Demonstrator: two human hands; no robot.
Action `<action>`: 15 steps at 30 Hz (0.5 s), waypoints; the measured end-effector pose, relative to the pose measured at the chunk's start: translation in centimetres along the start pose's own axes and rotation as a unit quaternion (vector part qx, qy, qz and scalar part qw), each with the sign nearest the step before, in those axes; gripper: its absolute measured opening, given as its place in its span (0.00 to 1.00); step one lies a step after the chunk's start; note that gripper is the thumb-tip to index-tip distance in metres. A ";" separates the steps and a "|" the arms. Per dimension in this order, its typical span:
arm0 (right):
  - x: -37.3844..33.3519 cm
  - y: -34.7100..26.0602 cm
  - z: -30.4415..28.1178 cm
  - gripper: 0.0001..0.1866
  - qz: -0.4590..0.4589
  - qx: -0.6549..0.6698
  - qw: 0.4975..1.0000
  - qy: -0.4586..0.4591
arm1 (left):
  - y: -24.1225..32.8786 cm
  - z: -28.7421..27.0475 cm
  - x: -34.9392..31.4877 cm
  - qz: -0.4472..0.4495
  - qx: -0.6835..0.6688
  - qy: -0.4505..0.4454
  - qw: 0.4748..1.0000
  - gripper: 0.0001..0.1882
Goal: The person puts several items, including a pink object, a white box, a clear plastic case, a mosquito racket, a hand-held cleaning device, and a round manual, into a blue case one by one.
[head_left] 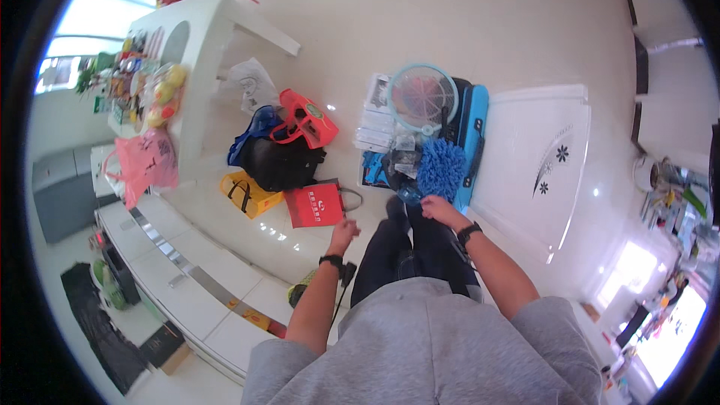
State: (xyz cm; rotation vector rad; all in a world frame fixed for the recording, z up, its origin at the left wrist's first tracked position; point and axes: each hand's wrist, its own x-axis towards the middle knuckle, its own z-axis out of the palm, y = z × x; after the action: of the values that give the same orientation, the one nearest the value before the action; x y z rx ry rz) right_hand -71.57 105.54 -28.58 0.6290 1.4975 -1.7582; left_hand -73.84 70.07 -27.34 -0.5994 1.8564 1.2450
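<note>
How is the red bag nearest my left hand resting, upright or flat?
Flat, apparently: the red bag shows its printed face upward, with its handle spread sideways.

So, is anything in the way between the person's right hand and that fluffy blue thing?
Nothing visible stands between them: the right hand is just below the near edge of the fluffy blue thing. A clear bluish item is at the fingertips, off to the left.

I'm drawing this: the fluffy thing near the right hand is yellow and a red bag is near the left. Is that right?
Not yellow: the head view shows a blue fluffy thing near the right hand, and a red bag near the left hand.
</note>
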 end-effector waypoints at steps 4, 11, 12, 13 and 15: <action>-2.0 4.4 -2.1 0.13 0.027 -0.057 0.998 -0.003 | -6.9 -1.1 -5.6 -0.088 -0.037 0.011 0.995 0.16; -1.9 9.7 -2.7 0.12 0.070 -0.303 0.950 -0.039 | -15.0 -0.7 -13.9 0.079 -0.018 0.070 0.994 0.12; -1.2 10.5 -3.0 0.12 0.081 -0.314 0.946 -0.014 | -14.9 -0.9 -15.0 0.104 -0.003 0.083 0.991 0.12; -0.7 10.3 -1.3 0.12 0.069 -0.334 0.940 -0.005 | -16.6 -1.4 -16.8 0.106 -0.051 0.091 0.989 0.12; -1.6 9.4 4.3 0.13 0.074 -0.317 0.945 -0.015 | -21.8 -2.5 -20.9 0.096 -0.080 0.131 0.983 0.12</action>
State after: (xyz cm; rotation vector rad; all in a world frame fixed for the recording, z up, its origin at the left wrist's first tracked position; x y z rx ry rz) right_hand -62.79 101.16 -32.33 0.3607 1.8125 -1.0683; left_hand -46.72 58.02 -21.27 -0.7128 2.0843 1.5133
